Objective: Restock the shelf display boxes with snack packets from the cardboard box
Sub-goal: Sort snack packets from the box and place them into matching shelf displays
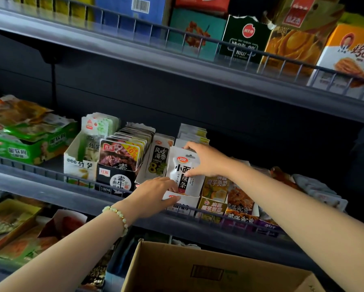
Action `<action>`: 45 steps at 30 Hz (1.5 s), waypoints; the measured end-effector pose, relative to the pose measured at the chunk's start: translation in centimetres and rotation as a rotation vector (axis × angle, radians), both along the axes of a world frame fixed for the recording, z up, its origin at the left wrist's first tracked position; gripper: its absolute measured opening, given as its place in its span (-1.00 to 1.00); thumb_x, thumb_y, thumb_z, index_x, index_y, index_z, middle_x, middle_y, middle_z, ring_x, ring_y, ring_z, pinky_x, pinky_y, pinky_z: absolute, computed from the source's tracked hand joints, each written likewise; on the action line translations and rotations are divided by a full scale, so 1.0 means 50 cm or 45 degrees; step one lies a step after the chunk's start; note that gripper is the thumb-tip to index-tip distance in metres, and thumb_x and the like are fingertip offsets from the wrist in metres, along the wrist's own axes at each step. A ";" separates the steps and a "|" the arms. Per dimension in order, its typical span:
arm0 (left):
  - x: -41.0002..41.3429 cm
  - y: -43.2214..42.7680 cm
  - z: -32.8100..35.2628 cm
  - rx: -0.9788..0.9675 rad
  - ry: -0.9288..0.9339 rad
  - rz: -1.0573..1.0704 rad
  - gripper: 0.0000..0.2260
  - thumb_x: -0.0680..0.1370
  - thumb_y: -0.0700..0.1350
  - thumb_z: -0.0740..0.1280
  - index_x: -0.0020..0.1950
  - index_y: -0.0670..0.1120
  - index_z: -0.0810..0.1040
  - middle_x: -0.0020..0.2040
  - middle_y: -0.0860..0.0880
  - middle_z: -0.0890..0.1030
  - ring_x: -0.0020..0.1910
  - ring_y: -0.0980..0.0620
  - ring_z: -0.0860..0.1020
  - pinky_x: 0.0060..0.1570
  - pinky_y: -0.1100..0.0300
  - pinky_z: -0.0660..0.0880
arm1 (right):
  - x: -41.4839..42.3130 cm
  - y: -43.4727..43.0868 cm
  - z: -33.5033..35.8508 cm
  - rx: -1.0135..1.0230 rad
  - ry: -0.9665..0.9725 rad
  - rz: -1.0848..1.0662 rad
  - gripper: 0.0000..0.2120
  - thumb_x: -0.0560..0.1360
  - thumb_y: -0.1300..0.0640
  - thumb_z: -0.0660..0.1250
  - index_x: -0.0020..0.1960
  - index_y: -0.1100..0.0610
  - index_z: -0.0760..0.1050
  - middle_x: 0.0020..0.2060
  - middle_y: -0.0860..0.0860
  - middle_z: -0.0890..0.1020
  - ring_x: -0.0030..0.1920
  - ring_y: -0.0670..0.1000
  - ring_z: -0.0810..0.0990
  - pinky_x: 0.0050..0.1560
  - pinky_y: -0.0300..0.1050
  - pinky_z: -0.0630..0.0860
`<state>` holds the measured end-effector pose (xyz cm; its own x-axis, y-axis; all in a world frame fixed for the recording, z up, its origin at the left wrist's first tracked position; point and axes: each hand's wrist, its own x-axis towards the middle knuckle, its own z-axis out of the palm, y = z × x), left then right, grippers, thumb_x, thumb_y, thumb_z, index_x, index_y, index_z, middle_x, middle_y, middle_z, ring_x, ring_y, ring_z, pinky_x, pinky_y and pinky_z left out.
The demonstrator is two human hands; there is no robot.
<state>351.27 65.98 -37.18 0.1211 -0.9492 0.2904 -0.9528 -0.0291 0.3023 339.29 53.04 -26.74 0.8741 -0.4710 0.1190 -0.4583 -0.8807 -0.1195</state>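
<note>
I see my right hand [206, 160] pinching a white snack packet [184, 171] that stands upright in its display box [187, 202] on the middle shelf [50, 180], my left hand [155, 192] gripping that box's front lip, and the cardboard box [198, 270] open near me below.

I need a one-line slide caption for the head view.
Right hand pinches a white snack packet in its display box, left hand holds the box; cardboard box below.

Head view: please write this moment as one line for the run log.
step: stocking packet | right hand: pinches white packet, upright in display box | left hand: holds display box front | cardboard box: lower foreground
</note>
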 end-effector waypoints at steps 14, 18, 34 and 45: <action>0.024 -0.060 0.060 -0.448 0.164 0.160 0.03 0.27 0.16 0.57 0.53 -0.05 0.01 0.42 -0.10 0.16 0.39 -0.08 0.22 0.42 -0.02 0.28 | -0.001 -0.061 0.006 0.793 -0.384 -0.223 0.23 0.13 -0.30 0.52 0.57 -0.08 -0.14 0.52 0.01 0.18 0.48 0.06 0.23 0.47 0.05 0.22; 0.049 -0.103 0.092 -0.220 0.007 0.044 0.27 0.21 0.26 0.55 0.42 0.19 -0.50 0.57 0.02 -0.29 0.56 -0.08 -0.17 0.52 -0.10 -0.02 | 0.033 -0.121 0.000 1.081 -0.646 -0.417 0.07 0.23 -0.50 0.35 0.55 -0.02 0.07 0.42 -0.05 0.33 0.42 0.07 0.34 0.47 0.08 0.20; 0.098 -0.162 0.022 -0.108 0.875 -0.208 0.19 0.13 0.24 0.63 0.42 0.45 -0.21 0.36 0.12 0.41 0.25 0.04 0.53 0.15 0.01 0.56 | 0.080 -0.154 0.025 1.132 -0.489 -0.348 -0.35 0.57 -0.30 -0.03 0.54 0.04 0.14 0.52 0.04 0.20 0.51 0.06 0.16 0.48 -0.01 0.02; 0.076 -0.137 0.011 -0.067 0.725 -0.075 0.05 0.15 0.37 0.51 0.49 0.18 0.03 0.24 0.16 0.47 0.19 0.11 0.53 0.15 0.10 0.54 | 0.021 -0.104 0.037 0.564 0.122 -0.133 -0.15 0.45 -0.31 0.29 0.57 -0.01 0.00 0.54 -0.02 0.14 0.51 0.01 0.17 0.45 -0.09 0.16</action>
<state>355.08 59.12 -36.62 0.2199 -0.9451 0.2417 -0.6388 0.0478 0.7679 340.35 47.85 -24.90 0.8164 -0.5445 -0.1922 -0.5692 -0.7028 -0.4267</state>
